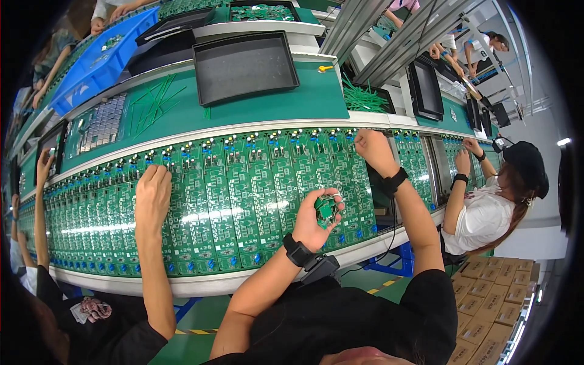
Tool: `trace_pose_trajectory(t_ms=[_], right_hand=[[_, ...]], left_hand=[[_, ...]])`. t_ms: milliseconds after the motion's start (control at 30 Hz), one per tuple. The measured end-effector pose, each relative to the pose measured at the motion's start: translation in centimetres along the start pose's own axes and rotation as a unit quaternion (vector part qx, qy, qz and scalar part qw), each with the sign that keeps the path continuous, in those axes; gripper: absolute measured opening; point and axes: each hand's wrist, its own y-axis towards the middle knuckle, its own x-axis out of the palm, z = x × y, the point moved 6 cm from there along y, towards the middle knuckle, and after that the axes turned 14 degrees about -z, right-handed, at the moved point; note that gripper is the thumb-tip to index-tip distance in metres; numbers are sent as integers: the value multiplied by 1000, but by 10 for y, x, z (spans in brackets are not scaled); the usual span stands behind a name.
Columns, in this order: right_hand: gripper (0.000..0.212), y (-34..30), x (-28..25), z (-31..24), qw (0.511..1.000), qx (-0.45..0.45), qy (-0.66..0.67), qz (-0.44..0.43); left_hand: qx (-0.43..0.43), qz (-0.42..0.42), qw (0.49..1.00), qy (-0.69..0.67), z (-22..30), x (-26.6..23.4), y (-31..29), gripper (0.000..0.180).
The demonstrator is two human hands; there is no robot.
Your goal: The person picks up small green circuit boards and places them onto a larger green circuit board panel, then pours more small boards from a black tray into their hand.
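Small green circuit boards [326, 210] lie in my left hand [311, 224], which is palm up with its fingers curled around them. It is over the long row of green circuit board panels [258, 201]. My right hand [372, 149] is farther off, at the far edge of the panels near the row's right part. Its fingers are pinched together at the small components there, and whatever is between them is too small to make out. Blue, white and black parts stand along the panels' far edge, with blue parts along the near edge.
A co-worker's hand [152, 188] touches the panels to my left. A person in a white shirt [493, 210] works to my right. Beyond the line are a black tray [243, 67], a blue bin [100, 67] and green strips [364, 96]. Cartons [490, 298] are stacked at lower right.
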Motion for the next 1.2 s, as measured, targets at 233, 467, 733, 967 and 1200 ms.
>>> trace_pose_trajectory(t_ms=[233,467,733,967,1200], right_hand=[[8,0,0,-2,999,-14,-47,12],[15,-23,-25,-35,997,-4,-72,40],[21,-91,-48,-134,966,-253,43,-8],[24,-112,-22,-143,964,-265,-11,-30],[22,-119,-12,-137,936,-329,-126,4]], left_hand=[[-2,-3,1000,2,-2,0,1,21],[26,-20,999,-33,1,-5,4,24],[87,-28,991,-96,17,13,1,28],[63,-72,993,-73,12,10,5,30],[51,-6,998,-47,9,11,1,29]])
